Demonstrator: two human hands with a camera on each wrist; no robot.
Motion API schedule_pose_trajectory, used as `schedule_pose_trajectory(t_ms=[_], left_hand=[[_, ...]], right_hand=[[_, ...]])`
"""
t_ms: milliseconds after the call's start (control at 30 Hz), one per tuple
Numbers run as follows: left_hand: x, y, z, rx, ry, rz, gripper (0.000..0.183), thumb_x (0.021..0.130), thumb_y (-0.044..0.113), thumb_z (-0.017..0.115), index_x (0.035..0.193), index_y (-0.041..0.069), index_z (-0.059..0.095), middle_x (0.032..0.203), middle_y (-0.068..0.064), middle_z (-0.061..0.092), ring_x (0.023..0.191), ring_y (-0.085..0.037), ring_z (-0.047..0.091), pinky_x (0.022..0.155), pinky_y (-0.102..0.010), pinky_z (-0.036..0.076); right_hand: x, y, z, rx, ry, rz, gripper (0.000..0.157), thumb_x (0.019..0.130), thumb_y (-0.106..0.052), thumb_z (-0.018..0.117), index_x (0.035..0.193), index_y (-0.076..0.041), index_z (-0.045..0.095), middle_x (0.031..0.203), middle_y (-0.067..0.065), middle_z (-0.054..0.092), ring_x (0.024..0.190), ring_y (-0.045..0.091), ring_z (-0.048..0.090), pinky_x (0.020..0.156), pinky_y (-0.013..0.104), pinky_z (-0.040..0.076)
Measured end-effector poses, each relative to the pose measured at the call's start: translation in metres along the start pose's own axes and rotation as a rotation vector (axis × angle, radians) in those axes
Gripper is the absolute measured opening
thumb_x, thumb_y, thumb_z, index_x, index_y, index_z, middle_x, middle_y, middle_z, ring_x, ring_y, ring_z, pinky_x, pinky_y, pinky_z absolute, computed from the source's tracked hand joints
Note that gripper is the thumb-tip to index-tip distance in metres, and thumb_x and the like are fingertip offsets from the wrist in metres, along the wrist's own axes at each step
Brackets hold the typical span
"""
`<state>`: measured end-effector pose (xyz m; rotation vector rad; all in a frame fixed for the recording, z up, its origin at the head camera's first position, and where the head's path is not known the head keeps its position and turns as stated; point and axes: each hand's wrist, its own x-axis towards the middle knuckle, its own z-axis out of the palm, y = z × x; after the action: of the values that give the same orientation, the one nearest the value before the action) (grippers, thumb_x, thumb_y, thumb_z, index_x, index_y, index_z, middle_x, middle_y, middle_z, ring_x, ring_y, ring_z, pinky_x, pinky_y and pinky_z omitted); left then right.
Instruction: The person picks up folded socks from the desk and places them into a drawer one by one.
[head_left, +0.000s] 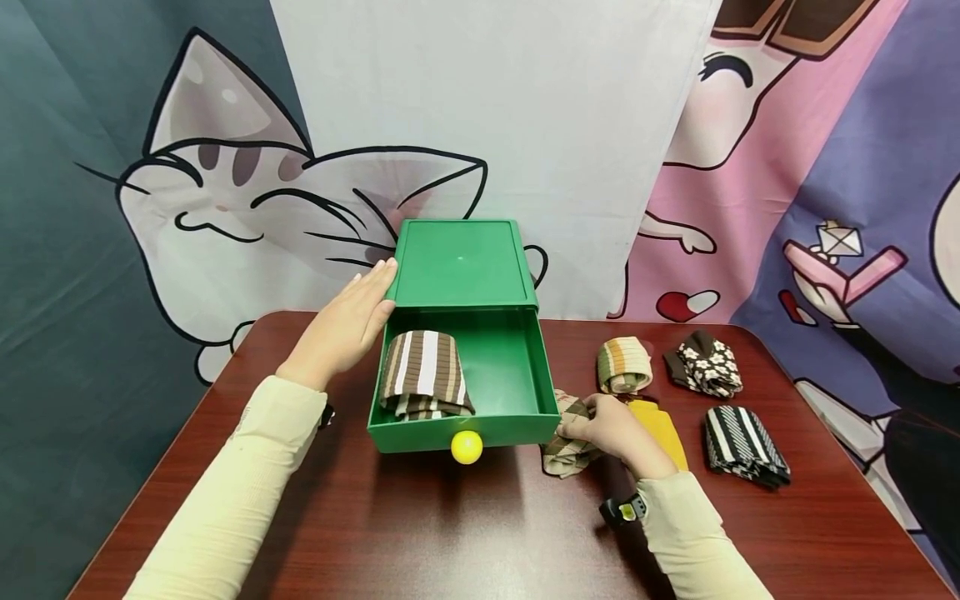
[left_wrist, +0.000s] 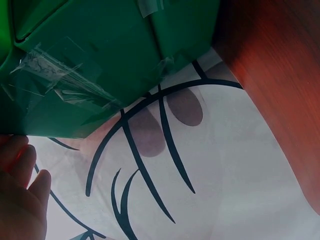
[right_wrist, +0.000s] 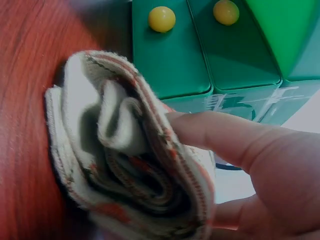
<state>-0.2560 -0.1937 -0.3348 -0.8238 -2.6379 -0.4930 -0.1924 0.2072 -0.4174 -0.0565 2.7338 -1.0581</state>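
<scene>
My left hand [head_left: 347, 325] lies with straight fingers against the left side of a green drawer cabinet [head_left: 461, 262]. Its top drawer [head_left: 510, 367] is pulled out and has a yellow round knob [head_left: 467, 447]. Inside, on the left, sits a folded brown-and-white striped sock [head_left: 423, 367]. To the right of the drawer, my right hand [head_left: 611, 429] grips a rolled plaid sock [head_left: 566, 460] between thumb and fingers, low over the table. The right wrist view shows the layered end of this plaid sock [right_wrist: 125, 150], its cream inside turned toward the camera.
Right of the plaid sock are a yellow sock [head_left: 663, 433], a cream striped one [head_left: 625, 367], a black floral one [head_left: 705, 365] and a black-and-white patterned one [head_left: 746, 446]. Two closed lower drawers [right_wrist: 172, 65] show yellow knobs. A printed cloth [head_left: 480, 100] hangs behind the table.
</scene>
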Motion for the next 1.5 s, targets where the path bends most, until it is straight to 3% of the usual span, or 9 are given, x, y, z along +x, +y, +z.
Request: schedule_pose_trajectory(t_ms=[367,667,800,933,1200,1333,1500], left_hand=[[-0.001,0.0,-0.001,-0.009,0.003,-0.002,0.056,0.113,0.029,0.032,0.16,-0.001,0.024,0.165,-0.016,0.027,0.154,-0.029,0.02,0.127,-0.045,0.013],[0.0,0.002,-0.003,-0.006,-0.006,-0.006,0.056,0.113,0.029,0.033,0.16,0.0,0.024,0.165,-0.016,0.027,0.154,-0.03,0.02,0.127,-0.044,0.013],[0.0,0.001,-0.002,-0.004,-0.004,-0.004,0.056,0.113,0.028,0.033,0.159,-0.001,0.024,0.165,-0.016,0.027,0.154,-0.03,0.02,0.126,-0.046,0.014],[0.0,0.0,-0.002,-0.006,-0.002,-0.005,0.056,0.113,0.028,0.033,0.16,-0.001,0.024,0.165,-0.016,0.027,0.154,-0.029,0.02,0.127,-0.044,0.012],[0.0,0.001,-0.002,-0.007,-0.001,0.001,0.055,0.113,0.028,0.033,0.159,-0.001,0.024,0.165,-0.016,0.027,0.154,-0.03,0.021,0.127,-0.045,0.013],[0.0,0.001,-0.002,-0.003,0.004,0.005,0.056,0.113,0.03,0.032,0.159,-0.001,0.025,0.165,-0.016,0.028,0.154,-0.03,0.021,0.127,-0.043,0.013],[0.0,0.001,-0.002,-0.001,0.006,0.006,0.056,0.113,0.03,0.032,0.159,-0.002,0.025,0.164,-0.016,0.028,0.154,-0.03,0.022,0.127,-0.044,0.013]], right_hand=[[0.001,0.01,0.003,0.16,0.043,-0.007,0.045,0.076,-0.018,0.085,0.107,0.008,0.065,0.084,0.009,0.061,0.076,0.02,0.055,0.063,0.029,0.048],[0.0,0.008,-0.005,0.206,0.09,0.017,0.065,0.081,-0.024,0.084,0.127,0.013,0.057,0.104,0.018,0.064,0.088,0.023,0.058,0.069,0.027,0.05],[-0.004,0.004,-0.014,0.226,0.11,0.007,0.067,0.083,-0.026,0.082,0.131,0.013,0.057,0.111,0.019,0.065,0.091,0.021,0.059,0.071,0.025,0.051],[-0.008,0.0,-0.024,0.288,0.104,0.001,0.066,0.086,-0.025,0.079,0.134,0.013,0.054,0.101,0.014,0.067,0.083,0.013,0.06,0.069,0.023,0.052],[-0.018,-0.013,-0.045,0.53,0.108,0.021,0.061,0.092,-0.022,0.073,0.139,0.01,0.048,0.095,0.002,0.068,0.075,0.006,0.066,0.067,0.023,0.059],[-0.024,-0.023,-0.055,0.641,0.129,-0.021,0.056,0.095,-0.018,0.07,0.138,0.01,0.048,0.088,-0.006,0.069,0.074,0.005,0.069,0.066,0.024,0.061],[-0.032,-0.034,-0.068,0.667,0.161,-0.102,0.051,0.096,-0.019,0.07,0.134,0.009,0.05,0.086,-0.009,0.072,0.075,0.007,0.071,0.066,0.026,0.062]])
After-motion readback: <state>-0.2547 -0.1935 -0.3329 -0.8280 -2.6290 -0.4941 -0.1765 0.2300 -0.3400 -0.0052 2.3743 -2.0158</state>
